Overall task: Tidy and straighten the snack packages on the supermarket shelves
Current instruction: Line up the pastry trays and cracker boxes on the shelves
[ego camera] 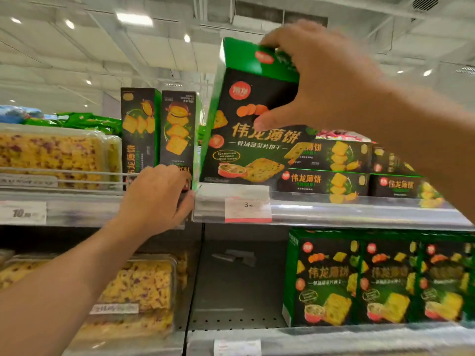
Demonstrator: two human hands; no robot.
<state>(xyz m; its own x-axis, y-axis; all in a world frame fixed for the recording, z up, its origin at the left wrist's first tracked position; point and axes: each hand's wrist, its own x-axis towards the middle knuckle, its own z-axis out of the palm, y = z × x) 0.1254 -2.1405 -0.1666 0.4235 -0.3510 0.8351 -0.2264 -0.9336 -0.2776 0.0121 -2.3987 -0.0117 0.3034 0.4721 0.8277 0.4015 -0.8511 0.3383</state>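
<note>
Right hand [321, 80], raised, has its grip round a tilted cracker box [246, 124]; left hand [156, 199] grips an upright box [177, 132].

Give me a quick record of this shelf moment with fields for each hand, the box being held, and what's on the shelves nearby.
right hand: right hand grips the top of the tilted cracker box
left hand: left hand rests at the base of two upright boxes
held box: leaning left, bottom on the upper shelf
right of it: flat stacked boxes
lower shelf: standing boxes
left side: clear cake trays
</note>
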